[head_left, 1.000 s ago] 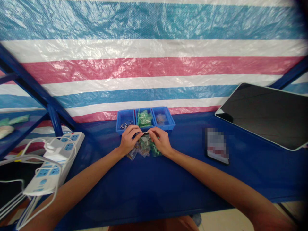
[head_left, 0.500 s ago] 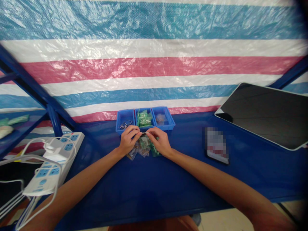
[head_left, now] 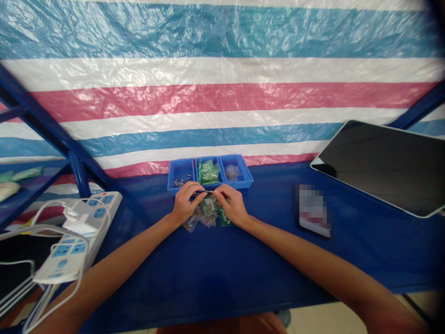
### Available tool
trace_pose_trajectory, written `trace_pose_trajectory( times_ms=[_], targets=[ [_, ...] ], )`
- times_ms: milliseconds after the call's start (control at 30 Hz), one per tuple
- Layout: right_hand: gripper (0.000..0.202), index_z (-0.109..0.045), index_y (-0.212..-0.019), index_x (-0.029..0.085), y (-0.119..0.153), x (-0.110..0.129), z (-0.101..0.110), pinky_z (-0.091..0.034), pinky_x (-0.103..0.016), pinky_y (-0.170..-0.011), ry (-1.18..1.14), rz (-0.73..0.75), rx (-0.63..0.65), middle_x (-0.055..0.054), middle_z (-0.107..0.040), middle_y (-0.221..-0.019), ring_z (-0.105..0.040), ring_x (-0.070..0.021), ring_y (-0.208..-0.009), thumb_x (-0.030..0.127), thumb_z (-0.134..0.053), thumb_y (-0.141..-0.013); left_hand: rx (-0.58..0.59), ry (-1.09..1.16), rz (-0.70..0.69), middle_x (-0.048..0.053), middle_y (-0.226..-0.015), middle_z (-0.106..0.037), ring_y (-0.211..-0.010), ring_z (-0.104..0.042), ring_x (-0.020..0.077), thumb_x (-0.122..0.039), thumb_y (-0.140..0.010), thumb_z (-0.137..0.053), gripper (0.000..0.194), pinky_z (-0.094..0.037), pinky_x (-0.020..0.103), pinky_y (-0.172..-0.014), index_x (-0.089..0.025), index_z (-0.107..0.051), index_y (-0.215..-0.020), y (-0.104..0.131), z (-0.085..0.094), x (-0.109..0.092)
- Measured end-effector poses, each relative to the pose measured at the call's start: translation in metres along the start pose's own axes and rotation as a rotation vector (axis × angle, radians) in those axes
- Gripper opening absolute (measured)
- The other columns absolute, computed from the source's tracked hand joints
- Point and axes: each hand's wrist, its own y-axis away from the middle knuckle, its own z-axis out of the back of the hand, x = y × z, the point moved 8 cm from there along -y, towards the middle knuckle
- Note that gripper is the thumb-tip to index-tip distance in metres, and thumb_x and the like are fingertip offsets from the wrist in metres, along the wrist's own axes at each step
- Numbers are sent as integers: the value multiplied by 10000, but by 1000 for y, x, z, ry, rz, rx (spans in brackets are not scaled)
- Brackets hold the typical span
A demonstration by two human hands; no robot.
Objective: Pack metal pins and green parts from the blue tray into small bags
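1. The slim dark rod-like piece with a pale, shiny part (head_left: 209, 191) lies with its long axis running left to right across your view, roughly level; 1 end points toward your left hand (head_left: 187, 202), the other toward your right hand (head_left: 232, 203).
2. It looks thin and straight, dark along much of its length with a bright glint; it is too small to make out finer detail.
3. You have it between your 2 hands, in front of the blue plastic tray with 3 compartments (head_left: 249, 180) and above the small clear plastic bags of metal pieces (head_left: 207, 219).
4. Your left thumb and fingers are pinched narrow on its left end; your right thumb and fingers are pinched narrow at its right end.
5. Just beside your right hand, partly under it, lies a green plastic packet (head_left: 224, 220) on the dark blue tabletop (head_left: 215, 269).
6. Beyond your left hand, the tray's left compartment holds loose, slender silvery metal pins (head_left: 181, 181); the middle compartment holds a green-tinted plastic bag (head_left: 209, 172).
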Motion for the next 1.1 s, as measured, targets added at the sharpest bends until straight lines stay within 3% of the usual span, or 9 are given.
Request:
trace_pose_trajectory(
  times_ms=[167,367,733,1100],
  targets=[
    [265,-612,-756,184,1,-1,0,-417,-263,-640,4,-12,11,-18,-589,-718,-536,-141,-664,345,-481,-921,-9,-1,-20,51,-882,-623,-859,-589,149,-204,-856,-587,57,-479,284,-782,-164,-614,-888,-1,0,-2],
    [233,-615,-1001,192,3,-7,-1,-455,-258,-632,-57,-70,-17,-33,-638,-839,-568,-143,-670,372,-508,-899,13,10,-21,51,-878,-610,-852,-577,144,-190,-875,-552,69,-470,286,-793,-162,-614,-860,-2,0,-3],
    [240,-622,-827,186,1,4,1,-420,-272,-643,13,13,2,-30,-605,-758,-534,-145,-673,366,-489,-913,44,20,5,55,-847,-620,-816,-585,144,-237,-899,-510,157,-479,287,-775,-158,-614,-813,1,-1,0],
    [307,-599,-732,184,-1,4,-2,-402,-268,-649,40,53,36,-15,-556,-695,-522,-144,-669,377,-462,-928,-11,14,-20,50,-842,-643,-783,-597,130,-218,-855,-587,85,-484,247,-686,-158,-646,-862,0,2,-5]
  ],
)
